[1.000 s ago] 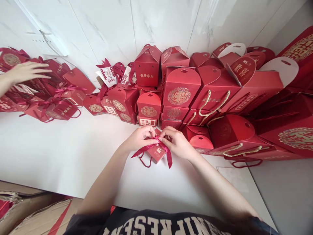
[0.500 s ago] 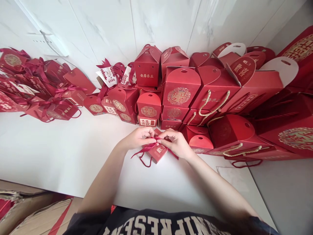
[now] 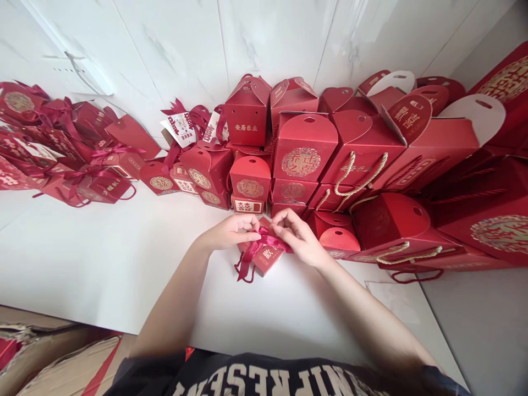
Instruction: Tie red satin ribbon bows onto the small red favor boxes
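Observation:
A small red gift box (image 3: 267, 265) with pale lettering lies on the white table, a dark red cord handle (image 3: 247, 279) at its near left side. A shiny crimson ribbon (image 3: 248, 260) crosses its top, with one tail hanging toward me and another stretch running right. My left hand (image 3: 233, 232) is closed, thumb and forefinger pinching the ribbon at its gathered middle. Over the box's right side, my right hand (image 3: 299, 237) has bent fingers, with thumb and forefinger slightly apart. The ribbon's right end passes partly behind that hand.
Stacked red gift boxes (image 3: 305, 148) stand behind my hands along the tiled wall (image 3: 272, 38). More boxes tied with ribbons (image 3: 103, 181) are heaped at the left. Large red boxes (image 3: 474, 220) crowd the right side. Cardboard cartons (image 3: 74, 368) sit below the table's near left edge.
My right thumb and forefinger have parted from the ribbon's middle and shifted slightly up and right. The ribbon's left tail has swung down toward me and shows its flat side.

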Available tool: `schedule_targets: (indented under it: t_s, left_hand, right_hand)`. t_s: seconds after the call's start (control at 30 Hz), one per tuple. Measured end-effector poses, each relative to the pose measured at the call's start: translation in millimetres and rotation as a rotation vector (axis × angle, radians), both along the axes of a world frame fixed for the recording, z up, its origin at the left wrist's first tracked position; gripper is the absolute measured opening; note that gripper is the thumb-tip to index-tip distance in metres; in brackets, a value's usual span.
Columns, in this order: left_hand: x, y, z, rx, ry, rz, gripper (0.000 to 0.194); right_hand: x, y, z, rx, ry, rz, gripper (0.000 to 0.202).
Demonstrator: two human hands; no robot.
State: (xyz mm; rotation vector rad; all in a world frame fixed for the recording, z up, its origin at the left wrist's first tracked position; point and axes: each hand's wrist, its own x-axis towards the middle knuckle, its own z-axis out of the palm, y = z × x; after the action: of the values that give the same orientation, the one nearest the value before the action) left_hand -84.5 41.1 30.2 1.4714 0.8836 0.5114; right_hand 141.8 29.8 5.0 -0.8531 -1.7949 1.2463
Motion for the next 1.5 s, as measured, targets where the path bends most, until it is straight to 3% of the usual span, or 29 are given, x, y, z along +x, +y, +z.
schedule_targets:
  t_s: [0.17, 0.4, 0.6, 0.8, 0.9, 0.97, 1.07, 1.2, 1.3, 1.5]
  left_hand:
    - [-1, -1, 1.1, 0.035, 0.010, -0.030, 0.020]
    - [2, -2, 3.0, 0.005, 0.004, -0.006, 0.022]
    - [-4, -10, 11.7, 0.130, 0.054, 0.053, 0.022]
    - [-40, -21, 21.3, 0.176, 0.116, 0.151, 0.035]
    - [-39, -24, 23.0, 0.239, 0.237, 0.217, 0.034]
    - [-32, -26, 23.6, 0.308, 0.366, 0.211, 0.033]
    - [-22, -29, 22.9, 0.370, 0.540, 0.164, 0.037]
    - [-21, -30, 17.3, 0.315, 0.688, 0.110, 0.046]
    - [-25, -29, 13.0, 0.202, 0.668, 0.052, 0.052]
    - [-24, -28, 16.1, 0.113, 0.500, -0.016, 0.050]
  right_hand:
    - [-8, 3, -4.8, 0.085, -0.121, -0.129, 0.021]
    - [-7, 5, -9.3, 0.052, -0.036, -0.080, 0.021]
    - [2, 0, 6.3, 0.087, -0.139, -0.048, 0.019]
    - [34, -1, 32.9, -0.245, -0.184, 0.087, 0.014]
    - [35, -2, 37.1, -0.345, -0.108, 0.047, 0.014]
    - [30, -4, 38.1, -0.379, -0.151, 0.050, 0.024]
    - [24, -7, 39.0, -0.314, -0.306, 0.054, 0.039]
    - [22, -10, 37.3, -0.055, -0.518, 0.022, 0.036]
    - [24, -11, 36.5, 0.080, -0.570, 0.060, 0.027]
    - [24, -20, 46.5, 0.093, -0.638, 0.073, 0.019]
